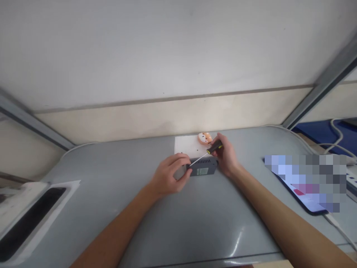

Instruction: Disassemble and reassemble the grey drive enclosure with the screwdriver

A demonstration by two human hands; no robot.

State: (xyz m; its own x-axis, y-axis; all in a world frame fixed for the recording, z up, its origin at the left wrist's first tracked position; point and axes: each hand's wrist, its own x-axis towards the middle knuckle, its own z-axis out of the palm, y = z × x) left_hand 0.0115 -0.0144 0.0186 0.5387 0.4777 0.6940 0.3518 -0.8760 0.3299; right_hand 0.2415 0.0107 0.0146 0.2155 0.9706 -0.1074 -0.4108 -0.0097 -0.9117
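Note:
A small dark grey box [213, 170] with vent slots and a pale label stands on the grey table. My left hand [170, 174] grips its left end between thumb and fingers. In my right hand [227, 156] is a screwdriver [214, 147] with a black and yellow-green handle. Its thin metal shaft slants down to the left, and the tip meets the box's upper left part close to my left fingertips. Whether the tip sits in a screw cannot be made out.
Behind the box lies a white sheet [182, 144] with small dark specks and an orange-and-white animal-face item [205, 138]. A phone with a lit, blurred screen [302, 191] and cable is at right. At left, a black slab-like object [32, 223] rests on white paper. A wall [156, 117] closes the back.

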